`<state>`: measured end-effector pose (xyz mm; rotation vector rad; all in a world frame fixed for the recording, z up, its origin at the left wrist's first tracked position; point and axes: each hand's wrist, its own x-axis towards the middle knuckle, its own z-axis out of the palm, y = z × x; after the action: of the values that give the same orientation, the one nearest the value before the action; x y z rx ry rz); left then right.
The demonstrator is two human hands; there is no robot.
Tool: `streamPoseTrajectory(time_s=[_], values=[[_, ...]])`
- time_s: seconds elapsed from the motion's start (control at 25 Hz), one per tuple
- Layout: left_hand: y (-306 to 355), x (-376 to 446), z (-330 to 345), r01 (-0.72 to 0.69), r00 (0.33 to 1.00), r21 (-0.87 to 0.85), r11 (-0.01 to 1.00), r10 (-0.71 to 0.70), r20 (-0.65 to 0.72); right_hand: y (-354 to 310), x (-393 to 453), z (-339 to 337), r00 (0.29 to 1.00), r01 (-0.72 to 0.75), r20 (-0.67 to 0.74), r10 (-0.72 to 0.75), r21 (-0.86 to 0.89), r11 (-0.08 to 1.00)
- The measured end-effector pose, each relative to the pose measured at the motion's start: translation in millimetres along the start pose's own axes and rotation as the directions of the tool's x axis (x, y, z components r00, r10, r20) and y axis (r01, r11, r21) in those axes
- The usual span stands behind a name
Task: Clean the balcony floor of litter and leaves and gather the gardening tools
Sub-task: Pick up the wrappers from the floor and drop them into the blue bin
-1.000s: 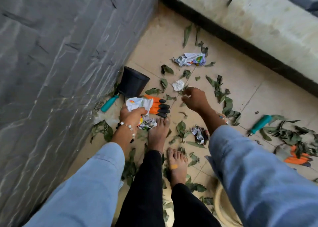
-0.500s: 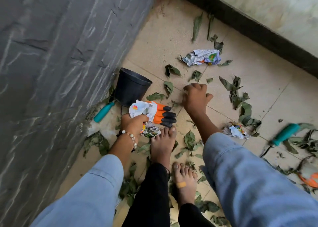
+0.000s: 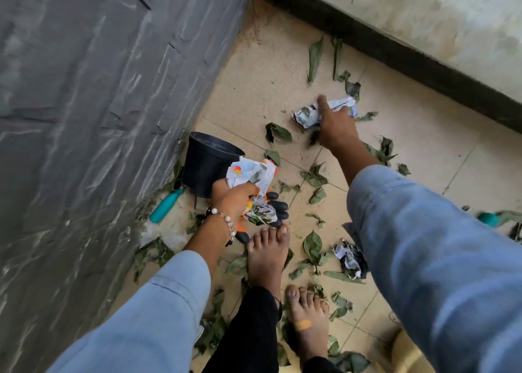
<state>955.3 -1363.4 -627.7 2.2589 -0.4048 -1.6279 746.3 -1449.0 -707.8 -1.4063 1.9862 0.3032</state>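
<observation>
right hand [image 3: 334,125], fingers spread, is landing on the crumpled wrapper [image 3: 310,115] at 12 o'clock, so I'd scoop it whole while the left hand [image 3: 234,197] stays clenched around its paper wad [image 3: 251,174].

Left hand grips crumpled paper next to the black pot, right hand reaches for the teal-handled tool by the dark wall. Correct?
Not quite. In the head view the right hand reaches for crumpled paper on the tiles; the teal-handled tool lies untouched by the dark wall. The left hand does grip paper beside the black pot.
</observation>
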Motion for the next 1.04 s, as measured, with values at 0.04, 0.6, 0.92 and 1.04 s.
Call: streamPoseTrajectory(time_s=[0.04, 0.6, 0.92, 1.04], values=[[0.1, 2.6, 0.7, -0.001, 1.0, 0.003, 1.0, 0.001, 0.005, 2.8, 3.3, 4.3, 0.999, -0.004, -0.037, 0.004, 0.003, 1.0], [92.6, -193.2, -27.2, -0.075, 0.984, 0.013, 0.997, 0.072, 0.163, -24.7, -284.3, -141.3, 0.967, -0.183, 0.144, 0.211, 0.966, 0.182], [162.9, -414.5, -36.5, -0.176, 0.91, 0.079, 0.981, 0.132, 0.393, -53.0, -499.9, -292.0, 0.936, 0.034, 0.067, 0.346, 0.959, -0.28], [169.2, -504.9, -31.5, -0.27, 0.846, 0.122, 0.955, 0.175, 0.505, -44.1, -559.6, -330.8, 0.922, 0.217, 0.007, 0.388, 0.82, -0.53]])
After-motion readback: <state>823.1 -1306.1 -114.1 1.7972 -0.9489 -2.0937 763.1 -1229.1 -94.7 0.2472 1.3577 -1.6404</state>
